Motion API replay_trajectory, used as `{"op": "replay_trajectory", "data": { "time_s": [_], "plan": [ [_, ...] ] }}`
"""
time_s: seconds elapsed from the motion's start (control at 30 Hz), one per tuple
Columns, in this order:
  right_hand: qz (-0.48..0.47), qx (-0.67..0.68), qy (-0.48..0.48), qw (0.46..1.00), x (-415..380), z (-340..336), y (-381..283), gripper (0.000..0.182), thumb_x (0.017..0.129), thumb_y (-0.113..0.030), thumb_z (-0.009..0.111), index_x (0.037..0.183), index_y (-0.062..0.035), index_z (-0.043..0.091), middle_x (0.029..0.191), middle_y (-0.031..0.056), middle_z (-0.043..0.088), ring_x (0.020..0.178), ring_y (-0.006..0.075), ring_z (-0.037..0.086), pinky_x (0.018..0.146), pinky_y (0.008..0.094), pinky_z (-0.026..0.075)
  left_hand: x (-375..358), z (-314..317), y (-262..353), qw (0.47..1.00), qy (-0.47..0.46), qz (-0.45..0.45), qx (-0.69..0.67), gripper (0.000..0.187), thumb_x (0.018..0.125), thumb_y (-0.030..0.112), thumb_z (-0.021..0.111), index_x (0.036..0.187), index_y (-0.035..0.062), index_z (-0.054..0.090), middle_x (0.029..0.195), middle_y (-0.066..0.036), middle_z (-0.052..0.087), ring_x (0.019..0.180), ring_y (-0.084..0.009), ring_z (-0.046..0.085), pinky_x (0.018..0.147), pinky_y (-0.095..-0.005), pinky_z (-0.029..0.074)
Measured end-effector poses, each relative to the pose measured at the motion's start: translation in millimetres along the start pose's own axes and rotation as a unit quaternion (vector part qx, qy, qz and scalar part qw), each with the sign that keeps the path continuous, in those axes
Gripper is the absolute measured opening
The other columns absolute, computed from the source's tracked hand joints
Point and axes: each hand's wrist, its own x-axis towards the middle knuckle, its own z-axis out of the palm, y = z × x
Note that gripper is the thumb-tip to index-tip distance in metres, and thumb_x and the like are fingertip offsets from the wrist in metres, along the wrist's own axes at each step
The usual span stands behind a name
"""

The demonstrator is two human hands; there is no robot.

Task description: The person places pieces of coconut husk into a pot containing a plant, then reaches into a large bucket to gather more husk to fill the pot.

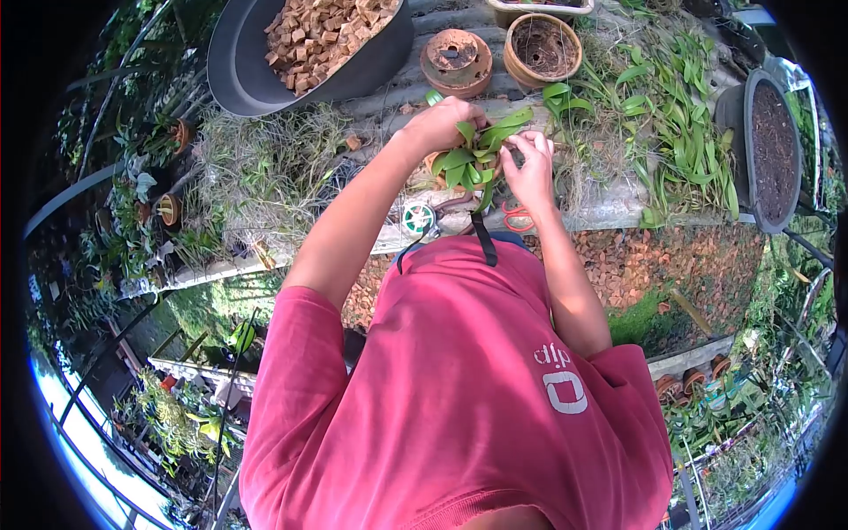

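My left hand is closed around the top of a small orchid plant, gripping it among the leaves. My right hand is on the other side of the same plant, fingers pinched together at the leaves; I cannot tell whether they hold a leaf or something thin between them. The plant sits in a small clay pot, mostly hidden under my left hand and the foliage, and it stands on the counter right in front of my chest.

Just below the plant, toward me, lies a spool of green wire, and beside it red-handled scissors rest on the counter, close under my right hand. Beyond the plant stands an upturned clay pot, and next to that an upright clay pot with dry fibre inside. Further off from the plant, past the upturned pot, a big dark tub is filled with brown husk chunks. To the right of the plant a heap of loose orchid seedlings with green leaves and pale roots is spread over the counter, and a mound of dry roots lies to its left. Beyond the seedlings, far from the plant, a black pot holds dark material.
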Motion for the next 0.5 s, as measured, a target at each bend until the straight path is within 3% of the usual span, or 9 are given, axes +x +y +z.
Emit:
{"op": "replay_trajectory", "data": {
  "time_s": [0.07, 0.13, 0.23, 0.3, 0.4, 0.5],
  "plan": [
    [0.017, 0.008, 0.025, 1.000, 0, 0, 12, 0.024, 0.091, -0.011, 0.077, 0.114, -0.0034, 0.075, 0.112, 0.0147, 0.067, 0.111, 0.0358, 0.061, 0.100, 0.0466, 0.048, -6, -15, 5, 0.999, -0.011, 0.020, -0.030, 0.027, 0.087, 0.002, 0.074, 0.114, 0.0012, 0.074, 0.104, -0.013, 0.080, 0.103, -0.0286, 0.077, 0.089, -0.0413, 0.061],
    [0.096, 0.154, -0.019, 0.983, -2, 1, 25, 0.027, 0.094, -0.012, 0.075, 0.118, -0.0008, 0.073, 0.116, 0.0144, 0.070, 0.108, 0.0313, 0.068, 0.098, 0.0434, 0.052, -14, -26, 10, 0.996, 0.073, 0.008, -0.058, 0.025, 0.091, 0.003, 0.073, 0.116, 0.0016, 0.075, 0.105, -0.013, 0.080, 0.102, -0.0261, 0.077, 0.089, -0.0397, 0.062],
    [0.130, 0.198, -0.069, 0.969, -7, 0, 34, 0.030, 0.103, -0.014, 0.070, 0.128, 0.0017, 0.068, 0.122, 0.0082, 0.072, 0.107, 0.0151, 0.067, 0.095, 0.0311, 0.054, -39, -40, 15, 0.964, 0.220, -0.059, -0.136, 0.022, 0.100, 0.008, 0.072, 0.120, 0.0029, 0.075, 0.106, -0.011, 0.081, 0.099, -0.0179, 0.077, 0.087, -0.0342, 0.062],
    [0.171, 0.196, -0.079, 0.962, -13, -2, 32, 0.032, 0.103, -0.015, 0.070, 0.130, 0.0017, 0.067, 0.123, 0.0090, 0.072, 0.108, 0.0147, 0.067, 0.097, 0.0314, 0.054, -64, -48, 23, 0.928, 0.322, -0.099, -0.156, 0.023, 0.101, 0.012, 0.072, 0.122, 0.0034, 0.075, 0.104, -0.008, 0.080, 0.094, -0.0149, 0.075, 0.085, -0.0318, 0.060],
    [0.191, 0.194, -0.077, 0.959, -18, 2, 21, 0.036, 0.102, -0.017, 0.073, 0.133, 0.0007, 0.066, 0.122, 0.0085, 0.072, 0.107, 0.0139, 0.066, 0.096, 0.0315, 0.053, -90, -27, 3, 0.906, 0.381, -0.122, -0.136, 0.022, 0.099, 0.008, 0.072, 0.119, 0.0012, 0.075, 0.102, -0.011, 0.080, 0.090, -0.0150, 0.074, 0.082, -0.0309, 0.061],
    [0.187, 0.193, -0.087, 0.959, -14, 6, 16, 0.040, 0.101, -0.019, 0.075, 0.134, -0.0001, 0.066, 0.123, 0.0095, 0.070, 0.111, 0.0174, 0.065, 0.097, 0.0335, 0.053, -107, 2, -12, 0.894, 0.372, -0.166, -0.185, 0.023, 0.099, 0.012, 0.073, 0.120, 0.0020, 0.075, 0.104, -0.011, 0.080, 0.093, -0.0165, 0.075, 0.086, -0.0332, 0.060]
  ]
}}
